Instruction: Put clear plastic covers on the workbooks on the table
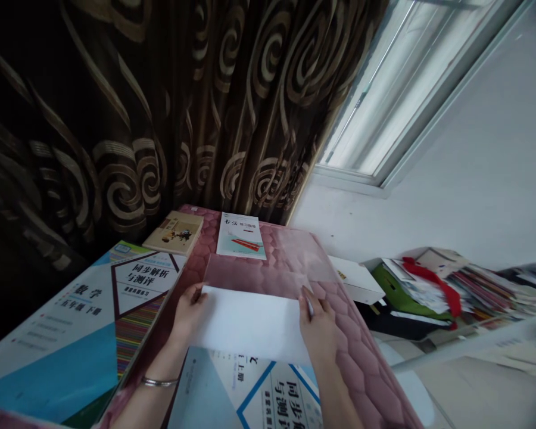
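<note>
Pink quilted cover [355, 351] under a white sheet [250, 325], with the left hand [188, 316] and right hand [318, 326] at its two sides
We see the sheet lying in the middle of the cover, its long axis going left to right, and both hands are about equally near to it. The left fingers [196, 296] are together on its left edge, and the right fingers [304, 296] are together on its right edge, but we cannot tell if they clamp it. A small silver thing [310, 308] shows at the right fingers, too small to name. A clear plastic film [295, 259] lies just far of the sheet, a workbook [250, 393] lies near it, and a larger workbook [78, 333] lies left
</note>
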Motion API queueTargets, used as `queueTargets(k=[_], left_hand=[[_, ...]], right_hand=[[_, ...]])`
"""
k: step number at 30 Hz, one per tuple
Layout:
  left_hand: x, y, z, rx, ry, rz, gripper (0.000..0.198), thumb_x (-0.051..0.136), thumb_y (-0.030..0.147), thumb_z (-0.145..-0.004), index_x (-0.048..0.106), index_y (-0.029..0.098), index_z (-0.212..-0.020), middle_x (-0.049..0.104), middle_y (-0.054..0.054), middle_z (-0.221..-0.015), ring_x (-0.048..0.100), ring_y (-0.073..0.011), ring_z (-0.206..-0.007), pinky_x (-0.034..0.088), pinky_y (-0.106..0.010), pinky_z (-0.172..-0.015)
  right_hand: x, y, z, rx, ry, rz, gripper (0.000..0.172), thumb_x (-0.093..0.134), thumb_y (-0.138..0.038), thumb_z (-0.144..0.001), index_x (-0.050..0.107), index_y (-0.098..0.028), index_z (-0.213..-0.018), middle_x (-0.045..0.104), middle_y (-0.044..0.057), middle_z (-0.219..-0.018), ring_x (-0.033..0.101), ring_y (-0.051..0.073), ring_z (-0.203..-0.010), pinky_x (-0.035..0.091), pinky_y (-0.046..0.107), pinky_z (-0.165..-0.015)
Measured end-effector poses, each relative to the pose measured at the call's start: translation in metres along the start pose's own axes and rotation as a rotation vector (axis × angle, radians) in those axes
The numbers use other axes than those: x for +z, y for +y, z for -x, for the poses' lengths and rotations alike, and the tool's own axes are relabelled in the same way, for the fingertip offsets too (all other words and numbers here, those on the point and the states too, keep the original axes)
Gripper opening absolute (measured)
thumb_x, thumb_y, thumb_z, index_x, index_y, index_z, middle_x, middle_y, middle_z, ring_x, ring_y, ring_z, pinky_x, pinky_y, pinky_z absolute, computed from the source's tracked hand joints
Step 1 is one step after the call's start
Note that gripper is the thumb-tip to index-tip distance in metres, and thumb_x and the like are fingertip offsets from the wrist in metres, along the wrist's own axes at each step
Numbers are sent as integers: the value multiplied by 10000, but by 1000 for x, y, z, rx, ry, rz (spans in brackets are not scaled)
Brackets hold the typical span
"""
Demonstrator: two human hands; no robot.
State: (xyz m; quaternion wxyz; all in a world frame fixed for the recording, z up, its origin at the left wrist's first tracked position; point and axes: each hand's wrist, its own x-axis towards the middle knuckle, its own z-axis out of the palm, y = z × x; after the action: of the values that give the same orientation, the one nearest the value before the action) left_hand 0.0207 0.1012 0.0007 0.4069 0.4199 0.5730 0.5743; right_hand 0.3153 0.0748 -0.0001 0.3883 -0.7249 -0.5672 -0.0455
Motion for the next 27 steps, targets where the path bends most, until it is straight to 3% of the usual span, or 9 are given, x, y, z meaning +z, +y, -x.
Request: queueTargets(k=[5, 12, 17, 23, 27], left_hand=[[-1, 0, 0, 28, -5, 56, 330, 645, 400, -618, 671, 169, -853, 727, -43, -772, 663, -210, -743, 501, -315, -712], [1, -4, 1, 70, 33, 33, 352, 658, 477, -672, 646, 158, -821, 700, -40, -712, 632, -183, -665, 476, -281, -630], [0, -2, 3, 81, 32, 2, 407, 654, 546, -671, 650, 160, -800, 694, -47, -713, 628, -191, -679, 477, -284, -632], [-4, -3, 7, 79, -20, 48, 369, 719, 489, -594, 647, 185, -789, 688, -16, -723, 617, -176, -675, 476, -266, -637], [-5, -11, 6, 82, 2, 67, 341, 713, 460, -610, 639, 183, -795, 674, 5, -700, 592, -156, -657, 462, -250, -625]], right_hand=[[-5, -1, -1, 42, 48, -29, 556, 340, -571, -903, 636, -217, -1213, 633, 120, -1103, 618, 253, -921, 481, 348, -722], [-2, 9, -12, 169, 26, -394, 605, 546, -595, -755, 600, -188, -1199, 671, 117, -1094, 620, 270, -985, 493, 362, -814], [-2, 17, -9, 308, 22, -617, 605, 681, -518, -632, 622, -171, -1125, 675, 50, -898, 614, 222, -794, 490, 316, -678], [-3, 14, -4, 393, -38, -772, 578, 726, -462, -615, 622, -177, -1105, 623, -15, -672, 557, 183, -627, 443, 291, -570], [1, 23, -6, 452, -27, -855, 552, 742, -504, -595, 653, -202, -1048, 677, 9, -733, 593, 196, -646, 468, 304, -576]])
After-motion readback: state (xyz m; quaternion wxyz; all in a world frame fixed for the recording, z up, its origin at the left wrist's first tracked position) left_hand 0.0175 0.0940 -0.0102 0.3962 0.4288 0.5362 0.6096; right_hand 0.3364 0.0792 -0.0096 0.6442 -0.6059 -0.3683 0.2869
